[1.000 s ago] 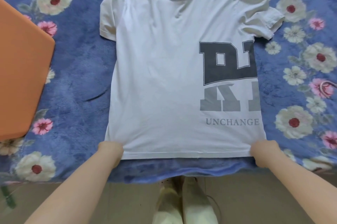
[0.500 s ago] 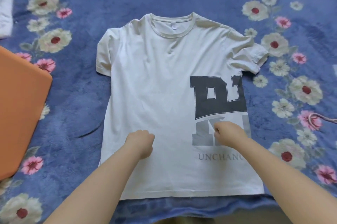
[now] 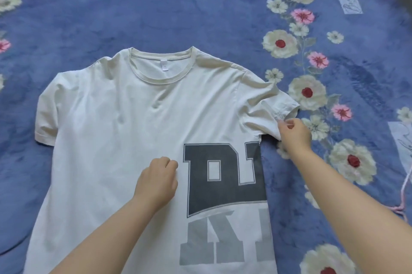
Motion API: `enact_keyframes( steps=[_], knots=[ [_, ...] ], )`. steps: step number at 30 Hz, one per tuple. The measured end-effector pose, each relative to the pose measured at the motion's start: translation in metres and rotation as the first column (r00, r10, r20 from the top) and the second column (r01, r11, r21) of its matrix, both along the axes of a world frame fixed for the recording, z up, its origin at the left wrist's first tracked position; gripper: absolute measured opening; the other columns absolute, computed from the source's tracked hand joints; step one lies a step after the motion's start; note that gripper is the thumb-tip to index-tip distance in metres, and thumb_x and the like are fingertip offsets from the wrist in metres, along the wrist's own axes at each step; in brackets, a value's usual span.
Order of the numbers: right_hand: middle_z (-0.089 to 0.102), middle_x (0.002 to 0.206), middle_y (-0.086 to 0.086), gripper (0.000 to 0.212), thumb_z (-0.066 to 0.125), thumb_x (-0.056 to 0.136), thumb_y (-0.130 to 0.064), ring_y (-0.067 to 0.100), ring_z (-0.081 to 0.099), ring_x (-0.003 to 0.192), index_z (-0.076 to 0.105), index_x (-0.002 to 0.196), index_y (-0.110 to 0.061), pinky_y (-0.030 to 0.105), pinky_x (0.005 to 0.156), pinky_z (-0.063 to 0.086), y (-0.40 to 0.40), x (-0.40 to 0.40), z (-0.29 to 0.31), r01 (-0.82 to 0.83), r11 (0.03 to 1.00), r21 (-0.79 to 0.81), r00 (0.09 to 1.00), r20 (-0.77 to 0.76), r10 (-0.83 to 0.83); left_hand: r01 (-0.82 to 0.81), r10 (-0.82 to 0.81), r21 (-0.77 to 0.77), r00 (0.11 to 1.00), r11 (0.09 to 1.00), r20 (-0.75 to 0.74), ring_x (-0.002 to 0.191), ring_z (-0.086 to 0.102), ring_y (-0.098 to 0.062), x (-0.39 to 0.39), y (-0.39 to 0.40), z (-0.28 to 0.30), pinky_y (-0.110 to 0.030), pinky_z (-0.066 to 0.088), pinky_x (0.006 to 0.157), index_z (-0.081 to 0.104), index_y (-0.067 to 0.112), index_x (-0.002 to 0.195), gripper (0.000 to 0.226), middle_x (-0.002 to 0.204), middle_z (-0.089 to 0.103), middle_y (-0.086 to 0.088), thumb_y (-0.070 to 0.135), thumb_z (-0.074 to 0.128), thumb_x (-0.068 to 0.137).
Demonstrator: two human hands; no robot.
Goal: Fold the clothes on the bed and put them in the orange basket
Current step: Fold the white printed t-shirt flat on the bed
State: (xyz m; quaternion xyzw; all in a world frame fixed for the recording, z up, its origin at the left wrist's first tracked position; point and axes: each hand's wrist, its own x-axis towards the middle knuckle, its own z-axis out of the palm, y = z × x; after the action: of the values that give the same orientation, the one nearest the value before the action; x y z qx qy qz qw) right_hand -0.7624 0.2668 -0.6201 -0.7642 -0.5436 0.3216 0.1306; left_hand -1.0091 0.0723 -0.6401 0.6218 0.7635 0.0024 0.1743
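Both hands have left the hem of the white cotton T-shirt with dark block letters (image 3: 124,140). Right hand (image 3: 295,133) now pinches the right-of-frame sleeve; left hand (image 3: 157,181), fingers curled, rests mid-shirt. Folding looks about to begin.

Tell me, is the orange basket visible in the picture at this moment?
No, the head view shows only the white T-shirt on the blue floral blanket and both hands; no basket appears.

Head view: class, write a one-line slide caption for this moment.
Right hand pinches the sleeve of a white T-shirt on a floral blanket; left hand rests mid-shirt.
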Motion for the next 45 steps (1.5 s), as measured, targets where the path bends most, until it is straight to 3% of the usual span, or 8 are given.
enact_keyframes(
  steps=[7,13,21,25,32,38,42,45],
  knots=[
    [0.049,0.131,0.015,0.055,0.06,0.086,-0.023,0.033,0.052,0.113,0.039,0.132,-0.001,0.038,0.089,0.045,0.064,-0.013,-0.025,0.316,0.928,-0.199,0.926,-0.147,-0.347,-0.004,-0.038,0.252,0.987,0.968,0.159,0.074,0.045,-0.017,0.007,0.048,-0.026,-0.027,0.046,0.047,0.042,0.021,0.084,0.015,0.079,0.058,0.0,0.018,0.034,0.072],
    [0.045,0.078,0.006,0.012,0.041,0.092,-0.008,0.021,0.041,0.082,0.047,0.081,-0.006,0.027,0.064,0.032,0.088,0.003,-0.027,0.335,0.942,-0.005,0.927,-0.175,-0.33,0.047,-0.093,0.352,0.989,0.935,0.113,0.09,0.044,-0.02,0.007,0.099,-0.027,-0.033,0.052,0.063,0.047,0.015,0.098,0.026,0.103,0.045,0.0,0.021,0.037,0.074],
    [0.054,0.1,0.019,0.026,0.044,0.096,-0.016,0.028,0.048,0.088,0.053,0.108,0.005,0.023,0.06,0.022,0.098,0.026,-0.042,0.286,0.954,0.094,0.958,-0.058,-0.281,0.07,-0.066,0.039,0.993,0.997,-0.102,0.117,0.043,-0.036,0.004,0.131,-0.052,-0.042,0.026,0.09,0.049,0.009,0.116,0.052,0.12,0.059,-0.024,0.041,0.037,0.077],
    [0.054,0.117,0.012,0.047,0.062,0.086,-0.035,0.027,0.051,0.106,0.049,0.117,-0.002,0.029,0.082,0.037,0.079,0.024,-0.048,0.336,0.938,0.09,0.938,-0.122,-0.324,0.073,-0.084,-0.098,0.99,0.992,-0.112,0.114,0.054,-0.04,0.006,0.131,-0.055,-0.042,0.024,0.093,0.062,0.003,0.115,0.059,0.122,0.058,-0.024,0.042,0.036,0.078],
    [0.065,0.097,0.008,0.01,0.059,0.086,-0.002,0.018,0.064,0.073,0.059,0.083,-0.012,0.028,0.066,0.053,0.051,0.016,-0.039,0.348,0.888,-0.302,0.685,-0.564,-0.461,0.062,-0.064,-0.055,0.998,0.997,-0.023,0.129,0.042,-0.036,0.002,0.131,-0.058,-0.039,0.017,0.102,0.056,0.005,0.126,0.072,0.138,0.046,-0.021,0.049,0.026,0.078],
    [0.057,0.071,0.002,0.023,0.051,0.078,-0.024,0.02,0.048,0.07,0.06,0.088,-0.005,0.028,0.063,0.033,0.03,-0.037,0.015,0.026,0.92,0.391,0.973,-0.219,0.066,-0.231,0.18,0.131,0.931,0.964,0.318,0.116,0.05,-0.045,-0.025,0.126,-0.032,-0.033,0.025,0.1,0.053,-0.01,0.12,0.065,0.124,0.054,-0.029,0.04,0.033,0.084],
    [0.065,0.094,0.004,0.054,0.042,0.074,-0.047,0.021,0.06,0.081,0.061,0.113,-0.015,0.03,0.069,0.05,-0.006,-0.072,0.012,-0.739,0.623,0.258,0.656,0.061,0.753,-0.536,0.473,0.049,0.782,0.843,0.406,0.118,0.045,-0.039,-0.049,0.107,-0.015,-0.041,0.03,0.1,0.05,-0.007,0.124,0.06,0.123,0.054,-0.024,0.032,0.033,0.082],
    [0.064,0.084,0.002,0.047,0.04,0.075,-0.046,0.026,0.061,0.08,0.063,0.103,-0.015,0.034,0.065,0.053,-0.021,-0.063,-0.003,-0.826,0.534,0.182,0.554,0.081,0.829,-0.567,0.511,0.034,0.764,0.823,0.395,0.116,0.047,-0.037,-0.066,0.092,-0.011,-0.043,0.033,0.097,0.052,-0.004,0.122,0.048,0.122,0.056,-0.02,0.029,0.04,0.089]
  ],
)
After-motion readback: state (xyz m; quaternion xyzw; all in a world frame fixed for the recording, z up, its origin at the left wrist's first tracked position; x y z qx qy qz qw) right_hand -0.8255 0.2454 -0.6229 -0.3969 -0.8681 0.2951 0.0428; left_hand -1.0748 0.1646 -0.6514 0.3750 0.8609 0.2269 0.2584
